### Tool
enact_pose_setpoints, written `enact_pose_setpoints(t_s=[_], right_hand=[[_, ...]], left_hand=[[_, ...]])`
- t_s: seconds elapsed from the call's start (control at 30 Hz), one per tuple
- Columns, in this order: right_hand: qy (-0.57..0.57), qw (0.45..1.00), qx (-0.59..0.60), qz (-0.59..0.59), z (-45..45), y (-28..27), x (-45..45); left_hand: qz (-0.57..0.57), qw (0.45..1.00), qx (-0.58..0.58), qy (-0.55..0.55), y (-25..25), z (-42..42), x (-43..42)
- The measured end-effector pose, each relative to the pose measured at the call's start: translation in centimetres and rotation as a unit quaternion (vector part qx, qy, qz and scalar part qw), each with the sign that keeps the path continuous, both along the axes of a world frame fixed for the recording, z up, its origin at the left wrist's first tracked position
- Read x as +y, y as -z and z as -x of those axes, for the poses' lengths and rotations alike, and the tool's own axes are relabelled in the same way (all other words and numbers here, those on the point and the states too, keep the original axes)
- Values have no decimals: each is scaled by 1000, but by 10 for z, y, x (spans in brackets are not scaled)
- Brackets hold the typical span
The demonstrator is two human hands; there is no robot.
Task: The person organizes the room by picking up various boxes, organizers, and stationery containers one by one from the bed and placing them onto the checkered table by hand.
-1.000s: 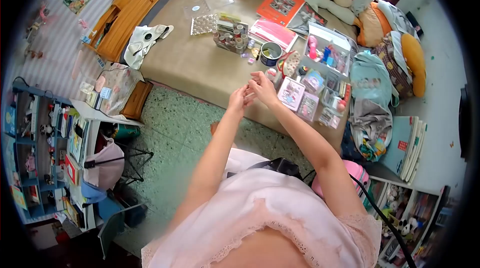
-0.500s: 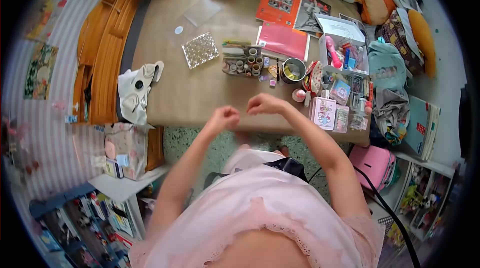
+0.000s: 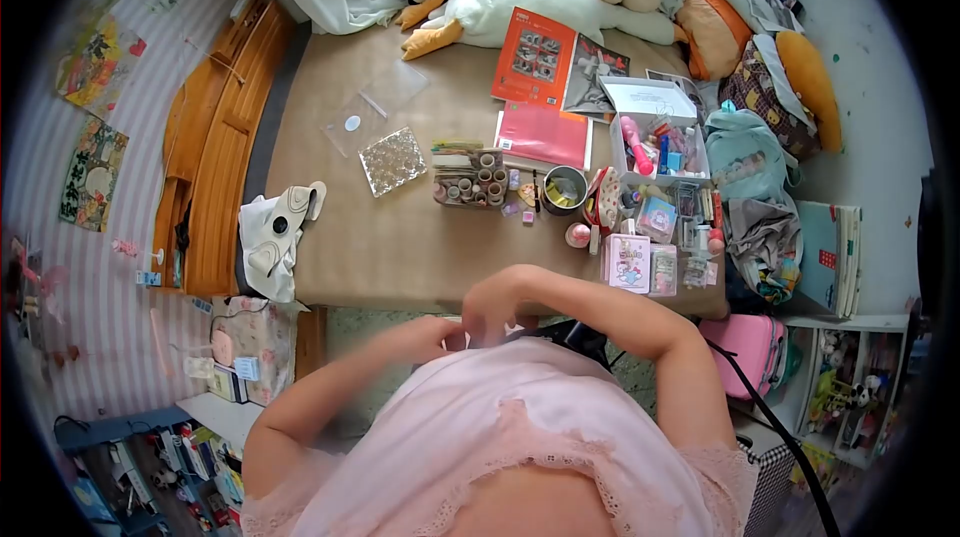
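Shirt point(image 3: 460, 402) is bordered at its far edge by left hand point(image 3: 432, 339) and right hand point(image 3: 488, 313); finger closure cannot be determined.

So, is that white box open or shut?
Open: the lid of the white box is raised at the back, and a pink item shows inside.

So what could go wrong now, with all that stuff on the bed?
The pink box sits near the front edge of the bed, so a bump might knock it off. The open tin could tip and spill. The black cable near the right arm might snag.
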State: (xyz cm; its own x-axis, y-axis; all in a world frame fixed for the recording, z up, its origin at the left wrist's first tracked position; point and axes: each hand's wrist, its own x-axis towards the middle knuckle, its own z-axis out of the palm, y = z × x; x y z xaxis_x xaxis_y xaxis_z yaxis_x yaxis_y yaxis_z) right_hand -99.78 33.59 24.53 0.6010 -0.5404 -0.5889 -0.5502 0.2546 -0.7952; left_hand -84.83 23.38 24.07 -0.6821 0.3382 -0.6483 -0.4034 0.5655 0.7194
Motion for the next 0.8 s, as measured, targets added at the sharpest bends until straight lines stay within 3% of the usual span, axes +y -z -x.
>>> enact_pose_setpoints(t_s=[0.1,0.23,0.4,0.5,0.57,0.8], right_hand=[[4,1000,-5,7,-2,8,11],[-28,996,-44,73,-5,27,17],[-9,997,-34,70,3,37,10],[72,995,-48,57,30,54,-3],[183,983,3,2,51,54,-11],[288,958,-13,-8,81,61,-50]], left_hand=[[45,997,-47,31,-7,-4,3],[45,996,-22,72,-18,-16,12],[171,980,73,73,-20,-22,29],[210,969,114,63,-22,-24,30],[183,967,176,7,-17,-30,22],[135,957,256,-13,-4,-32,-23]])
